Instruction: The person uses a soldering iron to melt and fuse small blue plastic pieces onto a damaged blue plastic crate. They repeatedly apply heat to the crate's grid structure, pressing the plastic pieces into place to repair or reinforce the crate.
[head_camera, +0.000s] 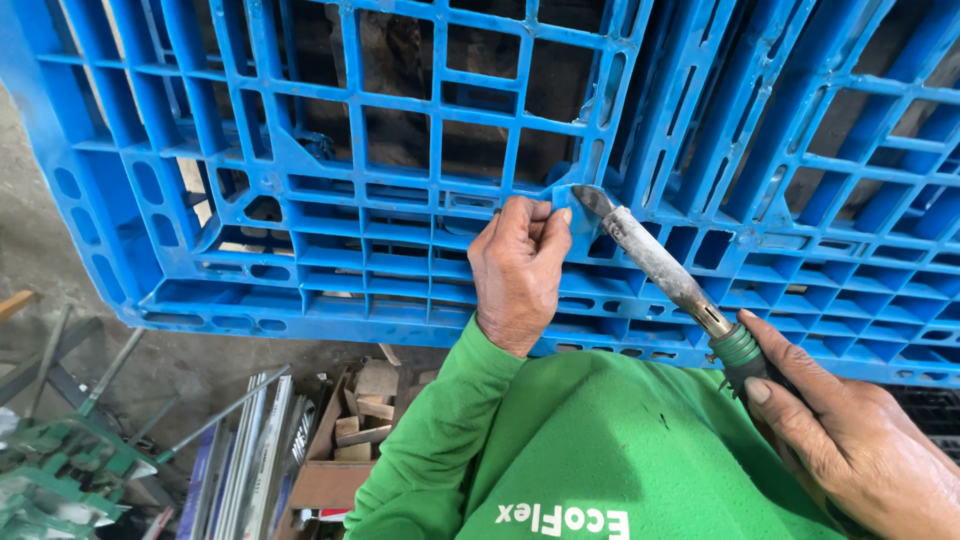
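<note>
We've got bare grey concrete floor (30, 230) in daylight, plus a box of wood scraps (350, 430) and metal rods (215, 415).

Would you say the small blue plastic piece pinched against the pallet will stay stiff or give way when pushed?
The blue plastic piece looks thin and curled, so it probably flexes easily. The left hand pinches it against the blue pallet, suggesting it is light. The tool tip, held by the right hand, touches it; if hot, expect softening.

A repair workshop: a big blue plastic pallet (400, 170) fills twelve o'clock, while metal rods (240, 450), wood offcuts (362, 415) and green tools (60, 470) clutter the concrete floor (30, 250) at seven o'clock.
</note>
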